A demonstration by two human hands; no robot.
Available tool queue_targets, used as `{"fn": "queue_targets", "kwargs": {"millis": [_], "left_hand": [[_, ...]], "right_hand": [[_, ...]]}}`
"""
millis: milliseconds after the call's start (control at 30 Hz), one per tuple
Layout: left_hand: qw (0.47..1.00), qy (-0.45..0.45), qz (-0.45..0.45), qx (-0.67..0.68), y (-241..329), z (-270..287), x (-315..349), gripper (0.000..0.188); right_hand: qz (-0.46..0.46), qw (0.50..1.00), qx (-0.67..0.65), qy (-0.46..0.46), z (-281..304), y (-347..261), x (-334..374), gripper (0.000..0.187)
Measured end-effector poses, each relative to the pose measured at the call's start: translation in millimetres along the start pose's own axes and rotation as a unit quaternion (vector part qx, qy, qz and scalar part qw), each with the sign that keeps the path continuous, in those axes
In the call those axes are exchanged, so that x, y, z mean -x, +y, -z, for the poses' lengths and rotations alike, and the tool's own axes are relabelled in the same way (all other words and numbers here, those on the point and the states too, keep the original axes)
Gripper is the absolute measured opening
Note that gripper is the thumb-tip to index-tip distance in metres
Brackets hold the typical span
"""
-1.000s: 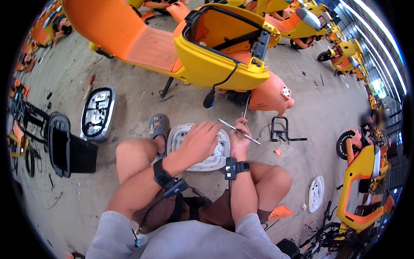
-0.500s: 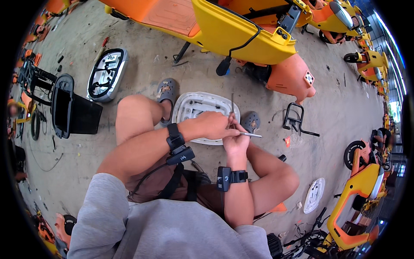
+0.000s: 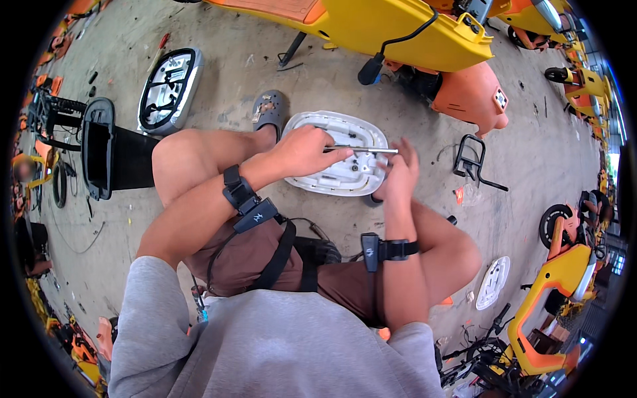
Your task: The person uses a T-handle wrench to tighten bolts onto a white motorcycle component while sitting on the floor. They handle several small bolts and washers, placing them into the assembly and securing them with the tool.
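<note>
My left hand (image 3: 306, 150) is closed around a slim silver metal rod (image 3: 373, 150), which points to the right above a white plastic shell (image 3: 325, 188). Several small dark parts lie inside the shell, though their kind is too small to make out. Close to the rod's far end is my right hand (image 3: 402, 174), its fingers spread and slightly blurred. It does not appear to grip anything; whether a fingertip touches the rod I cannot tell.
A second shell with a black rim (image 3: 154, 93) and a black bin-like box (image 3: 126, 159) are on the left. Ahead stands a yellow and orange scooter body (image 3: 398, 40). To the right lie a black tubular frame (image 3: 470, 159) and a white oval panel (image 3: 493, 284).
My hands, close together before, have separated. My left hand now holds the rod level over the shell, while my right hand has moved right and opened. The view has also shifted.
</note>
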State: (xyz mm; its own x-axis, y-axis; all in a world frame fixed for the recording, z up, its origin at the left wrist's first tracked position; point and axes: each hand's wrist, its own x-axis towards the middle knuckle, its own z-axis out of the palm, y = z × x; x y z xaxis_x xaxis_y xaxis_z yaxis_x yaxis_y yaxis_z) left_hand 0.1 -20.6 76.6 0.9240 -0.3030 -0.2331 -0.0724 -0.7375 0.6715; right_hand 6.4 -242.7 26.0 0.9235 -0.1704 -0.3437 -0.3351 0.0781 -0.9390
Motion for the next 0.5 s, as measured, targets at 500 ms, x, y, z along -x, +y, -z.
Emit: {"fn": "queue_targets", "kwargs": {"millis": [500], "left_hand": [[0.992, 0.079, -0.081, -0.054, -50, 21, 14, 0.033]], "right_hand": [[0.315, 0.796, 0.434, -0.279, -51, -42, 14, 0.022]]}}
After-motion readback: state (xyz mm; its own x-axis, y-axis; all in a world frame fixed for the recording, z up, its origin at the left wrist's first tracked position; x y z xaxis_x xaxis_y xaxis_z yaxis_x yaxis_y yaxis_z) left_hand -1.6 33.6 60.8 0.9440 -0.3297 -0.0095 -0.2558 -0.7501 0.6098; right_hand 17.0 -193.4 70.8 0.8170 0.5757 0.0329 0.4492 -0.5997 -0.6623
